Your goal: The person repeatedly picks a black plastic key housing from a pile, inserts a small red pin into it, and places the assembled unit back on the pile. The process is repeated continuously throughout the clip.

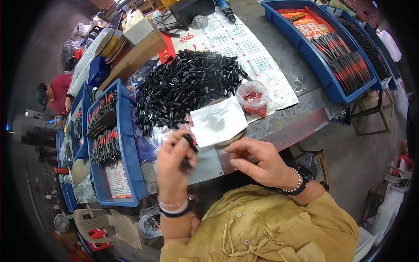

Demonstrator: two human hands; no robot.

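Observation:
My left hand, raised over the table's near edge, is closed on small black plastic pieces, partly covered by the fingers and blurred. To its right, my right hand hovers with curved fingers and the thumb apart from them; nothing shows in it. Just beyond both hands lies a white sheet with a grey smudge in its middle. A large heap of glossy black plastic parts spreads behind the sheet. Beside the sheet stands a clear plastic cup with small red pieces in it.
A blue tray of black-and-red pieces stands at left. Another blue tray with similar pieces is at far right. A printed paper sheet covers the tabletop; a blue-and-black power tool lies beyond. A person in red is at far left.

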